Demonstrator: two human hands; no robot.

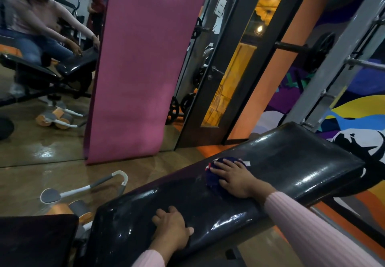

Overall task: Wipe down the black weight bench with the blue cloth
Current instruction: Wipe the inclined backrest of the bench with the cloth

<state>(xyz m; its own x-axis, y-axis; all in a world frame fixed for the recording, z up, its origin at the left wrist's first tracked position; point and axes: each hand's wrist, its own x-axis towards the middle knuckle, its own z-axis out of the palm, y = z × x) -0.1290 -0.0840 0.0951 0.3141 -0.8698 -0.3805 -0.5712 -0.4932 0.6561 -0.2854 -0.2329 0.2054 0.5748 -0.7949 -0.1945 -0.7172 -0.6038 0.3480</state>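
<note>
On the gym floor beside a mirrored wall, I am leaning over the black weight bench (291,162), its glossy padded vinyl catching streaks of light and running from near left up to far right. My right hand (235,178) is pressing flat, fingers spread and straight, on the blue cloth (214,181), which is lying bunched in a soft mound on the middle of the pad. My left hand (174,228) is bracing on the near end, fingers lying over the top and thumb hooking the rounded near edge. Bare shiny pad is stretching beyond the cloth to the squared far end. Left of the bench, an ab roller (83,189) with grey grips and orange wheels is resting on the glossy wooden floor (145,168), and a pink mat (141,68) is standing upright against the mirror (48,58).
</note>
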